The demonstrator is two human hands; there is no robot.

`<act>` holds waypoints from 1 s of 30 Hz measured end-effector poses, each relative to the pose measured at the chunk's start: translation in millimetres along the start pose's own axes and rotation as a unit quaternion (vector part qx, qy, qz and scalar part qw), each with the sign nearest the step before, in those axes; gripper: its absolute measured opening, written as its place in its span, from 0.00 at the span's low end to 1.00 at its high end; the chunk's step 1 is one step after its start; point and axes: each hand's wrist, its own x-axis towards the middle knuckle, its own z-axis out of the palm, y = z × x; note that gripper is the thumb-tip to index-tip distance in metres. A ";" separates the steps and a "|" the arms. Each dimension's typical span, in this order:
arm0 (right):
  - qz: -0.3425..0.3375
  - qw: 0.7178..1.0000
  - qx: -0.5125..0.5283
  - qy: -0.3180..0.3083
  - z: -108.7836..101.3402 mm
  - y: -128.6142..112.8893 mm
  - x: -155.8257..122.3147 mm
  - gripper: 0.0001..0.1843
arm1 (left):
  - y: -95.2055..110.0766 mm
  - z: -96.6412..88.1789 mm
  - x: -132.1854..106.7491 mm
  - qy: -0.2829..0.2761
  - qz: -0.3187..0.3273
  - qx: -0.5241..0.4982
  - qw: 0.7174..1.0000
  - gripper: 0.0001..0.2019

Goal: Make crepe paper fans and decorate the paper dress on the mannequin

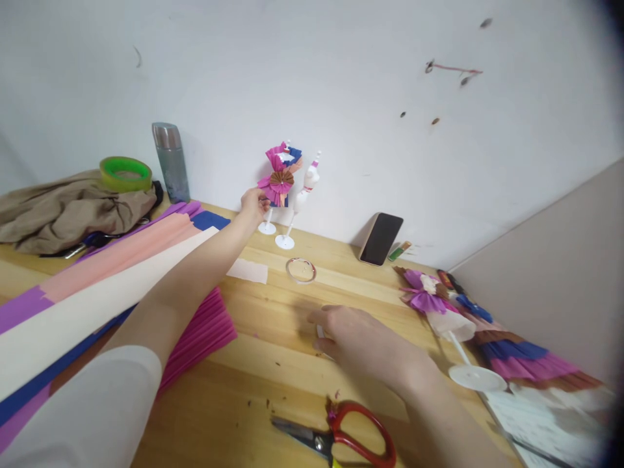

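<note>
My left hand point(254, 203) reaches to the back of the table, its fingers closed at the lower edge of a small figure dressed in pleated magenta, blue and brown crepe paper point(279, 185). The figure is on a round white stand. Beside it stands a bare white doll form point(305, 185) on its own stand point(285, 242). My right hand point(341, 331) is low over the table's middle, fingers curled down around something pale that is mostly hidden. Nearby lie a clear ring of tape point(301, 270) and red-handled scissors point(336, 439), blades pointing left.
Crepe-paper strips point(117, 260) and a pleated magenta sheet point(205, 335) cover the left side. A flask point(171, 162), green tape roll point(125, 174) and brown cloth point(73, 208) stand behind. A phone point(381, 239) leans on the wall; another paper-dressed figure point(424, 292) lies right.
</note>
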 end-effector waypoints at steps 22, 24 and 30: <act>-0.013 1.000 -0.017 -0.003 6.5 0.7 6.3 0.10 | -5.3 -7.0 -3.2 -0.001 0.083 0.030 0.996 0.18; -0.029 0.999 -0.018 0.009 4.6 3.2 10.1 0.10 | -4.8 -6.8 -3.3 0.009 0.072 0.043 0.996 0.18; 0.003 0.960 0.232 0.155 -32.6 15.6 71.7 0.06 | 4.6 -9.1 -2.4 0.069 0.019 0.107 0.992 0.18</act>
